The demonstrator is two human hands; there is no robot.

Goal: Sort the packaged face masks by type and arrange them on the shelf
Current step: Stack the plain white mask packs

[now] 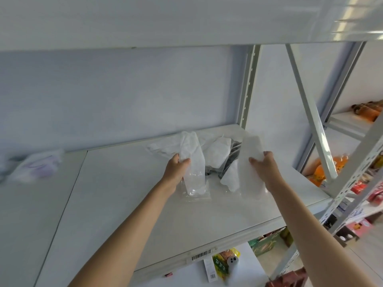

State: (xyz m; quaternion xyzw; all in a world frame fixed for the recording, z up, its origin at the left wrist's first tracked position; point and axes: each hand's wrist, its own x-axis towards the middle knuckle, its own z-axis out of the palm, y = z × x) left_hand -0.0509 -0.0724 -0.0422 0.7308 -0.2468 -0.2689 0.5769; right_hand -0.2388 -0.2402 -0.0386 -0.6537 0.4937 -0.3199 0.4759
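I have my left hand (176, 168) pinching a white folded mask packet (191, 160) and my right hand (267, 166) gripping a flat frosted mask packet (251, 162), both raised above the shelf (128, 199) with their long axes running away from me. The mixed mask pile (219, 154) lies on the shelf between the two packets, just beyond both grips, about equally near each hand. I judge each packet's spot lies outward from that pile.
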